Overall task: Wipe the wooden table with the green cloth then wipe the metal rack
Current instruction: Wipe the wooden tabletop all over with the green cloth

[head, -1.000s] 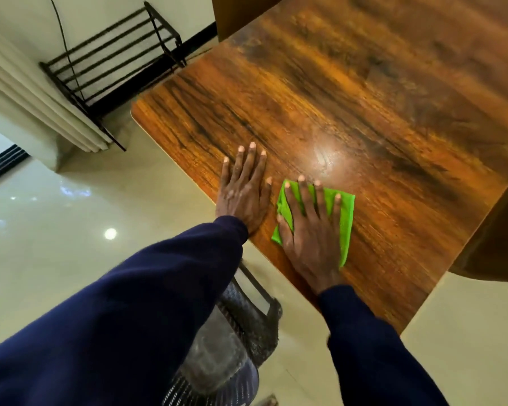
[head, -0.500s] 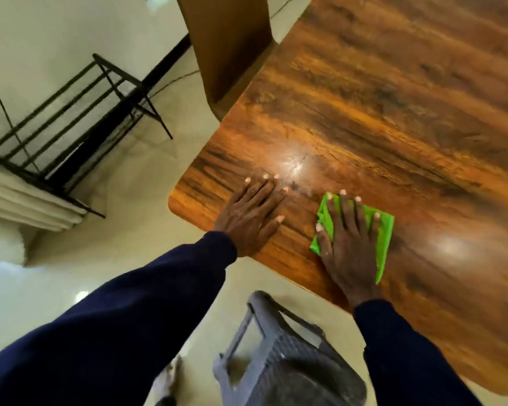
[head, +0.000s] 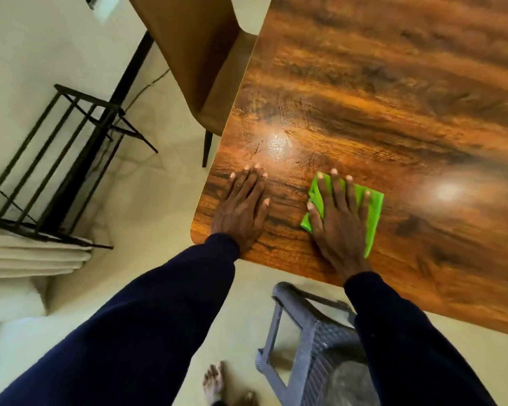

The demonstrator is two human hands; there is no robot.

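Fingers flat on green cloth, glossy wooden table

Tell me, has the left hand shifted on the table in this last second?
Yes. The left hand slid along the near edge of the table toward its rounded corner: earlier well clear of that corner, now close beside it.

Green cloth lies on the wooden table.
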